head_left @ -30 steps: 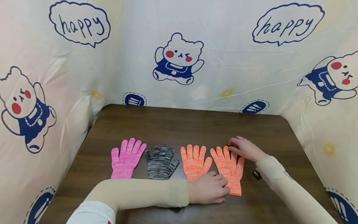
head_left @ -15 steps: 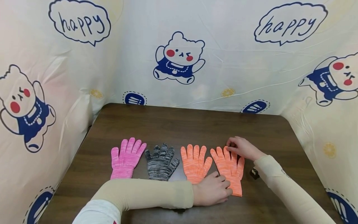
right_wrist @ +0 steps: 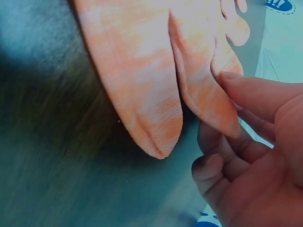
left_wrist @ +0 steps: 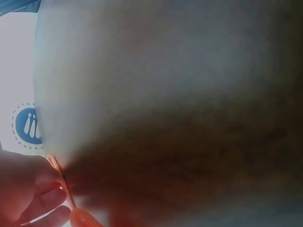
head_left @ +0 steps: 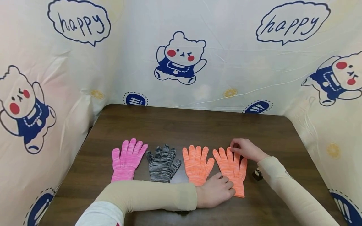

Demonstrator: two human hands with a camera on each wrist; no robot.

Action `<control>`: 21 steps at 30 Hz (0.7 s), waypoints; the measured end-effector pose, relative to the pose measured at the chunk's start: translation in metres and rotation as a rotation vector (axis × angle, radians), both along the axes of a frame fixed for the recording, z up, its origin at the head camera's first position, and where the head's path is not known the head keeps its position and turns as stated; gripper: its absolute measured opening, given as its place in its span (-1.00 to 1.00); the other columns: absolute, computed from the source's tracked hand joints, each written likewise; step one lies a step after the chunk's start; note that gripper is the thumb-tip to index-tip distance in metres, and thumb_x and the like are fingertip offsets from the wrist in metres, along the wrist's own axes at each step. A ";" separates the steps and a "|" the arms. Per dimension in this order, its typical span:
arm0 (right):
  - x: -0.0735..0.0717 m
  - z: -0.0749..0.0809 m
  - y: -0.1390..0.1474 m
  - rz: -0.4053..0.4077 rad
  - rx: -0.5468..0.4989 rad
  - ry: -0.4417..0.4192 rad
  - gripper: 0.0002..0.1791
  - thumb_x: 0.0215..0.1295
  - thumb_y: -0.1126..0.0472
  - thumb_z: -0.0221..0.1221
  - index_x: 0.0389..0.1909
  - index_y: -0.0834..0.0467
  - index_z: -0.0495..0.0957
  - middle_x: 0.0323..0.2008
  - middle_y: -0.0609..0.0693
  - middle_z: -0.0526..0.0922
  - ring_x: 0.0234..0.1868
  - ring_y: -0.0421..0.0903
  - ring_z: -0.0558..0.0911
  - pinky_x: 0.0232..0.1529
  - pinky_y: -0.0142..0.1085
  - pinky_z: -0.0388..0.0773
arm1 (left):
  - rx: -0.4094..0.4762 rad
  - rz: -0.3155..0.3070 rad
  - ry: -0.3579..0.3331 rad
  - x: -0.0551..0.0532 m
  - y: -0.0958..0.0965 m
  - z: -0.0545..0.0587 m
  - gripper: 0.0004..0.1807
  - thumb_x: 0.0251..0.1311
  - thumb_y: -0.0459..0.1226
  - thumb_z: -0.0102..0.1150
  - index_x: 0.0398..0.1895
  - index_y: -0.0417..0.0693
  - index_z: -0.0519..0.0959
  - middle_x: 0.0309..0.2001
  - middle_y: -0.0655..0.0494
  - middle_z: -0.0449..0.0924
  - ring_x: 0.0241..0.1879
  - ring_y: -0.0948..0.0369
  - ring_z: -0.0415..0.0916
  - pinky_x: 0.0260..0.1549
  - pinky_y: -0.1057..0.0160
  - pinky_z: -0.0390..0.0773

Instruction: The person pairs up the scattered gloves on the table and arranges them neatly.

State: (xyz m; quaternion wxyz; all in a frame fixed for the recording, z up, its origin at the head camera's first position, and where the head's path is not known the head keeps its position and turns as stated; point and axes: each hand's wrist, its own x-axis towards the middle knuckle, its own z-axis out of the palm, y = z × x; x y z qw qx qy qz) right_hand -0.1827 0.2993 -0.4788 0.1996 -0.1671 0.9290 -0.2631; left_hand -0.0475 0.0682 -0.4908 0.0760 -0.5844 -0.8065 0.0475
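Two orange knit gloves lie side by side, fingers pointing away. My right hand (head_left: 247, 149) pinches a fingertip of the right-hand orange glove (head_left: 233, 169); in the right wrist view the thumb is on top of the orange glove finger (right_wrist: 208, 101) and the curled fingers are beneath. At that glove's cuff my left hand (head_left: 215, 191) pinches the left edge, with the orange edge (left_wrist: 64, 179) against its fingers in the left wrist view. The left-hand orange glove (head_left: 198, 163) lies flat, its cuff partly behind the left hand.
Further left on the brown table (head_left: 181, 125) lie a grey-black striped glove (head_left: 162, 164) and a pink glove (head_left: 127, 161). The left forearm (head_left: 152, 194) crosses in front of them. A printed curtain (head_left: 220, 62) encloses the back and sides.
The left hand has shifted slightly right along the cuff, and its forearm with it. The right hand keeps its pinch almost in place. The gloves look unmoved.
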 end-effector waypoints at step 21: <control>-0.001 0.011 0.007 0.020 0.010 -0.100 -0.77 0.48 0.14 0.26 0.04 0.15 0.64 -0.26 -0.02 0.65 -0.29 -0.09 0.56 -0.24 -0.24 0.62 | 0.064 0.015 -0.018 -0.002 -0.006 -0.008 -0.84 0.52 0.00 0.11 -0.02 0.40 0.68 -0.14 0.39 0.61 -0.14 0.35 0.48 -0.15 0.32 0.37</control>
